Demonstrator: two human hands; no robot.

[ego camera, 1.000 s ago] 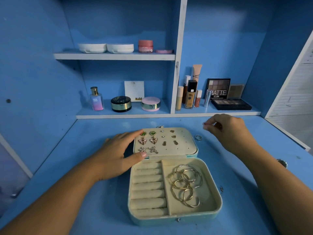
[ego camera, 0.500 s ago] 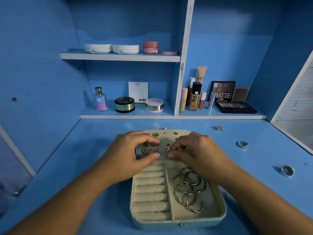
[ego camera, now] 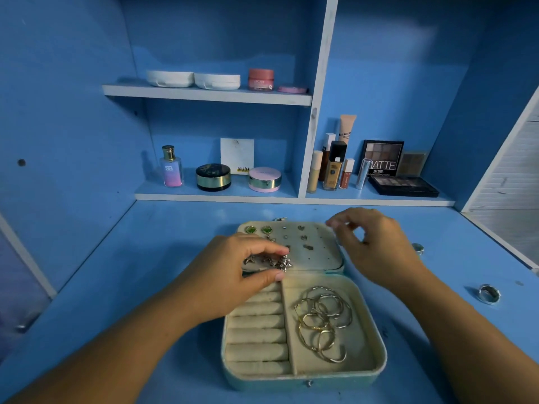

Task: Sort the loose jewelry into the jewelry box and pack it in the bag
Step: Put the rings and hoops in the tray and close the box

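- Jewelry box (ego camera: 376, 371) lies open on the table (ego camera: 145, 258) close in front of us. Its lid panel (ego camera: 323, 252) is flat behind the tray, so both halves can be loaded from above.
- Our left hand (ego camera: 233, 275) pinches the panel's near-left edge, forefinger on top and thumb at the edge, right at a sparkly earring (ego camera: 284, 262). We judge this steadies the panel while that stud seats.
- Our right hand (ego camera: 379, 249) hovers over the panel's far right corner, fingers (ego camera: 350, 220) loosely curled, thumb and forefinger close together. Blur hides whether anything sits between them, so we cannot tell.
- Hoops (ego camera: 320, 325) lie tangled in the tray's right compartment, which suits their size, and the ring rolls (ego camera: 256, 330) on the left hold nothing.
- A small ring (ego camera: 417, 248) lies on the table just past the right hand, and a wider ring (ego camera: 488, 293) lies well apart to the right. The rolls are probably meant for them.
- No bag shows, so packing seems far off.
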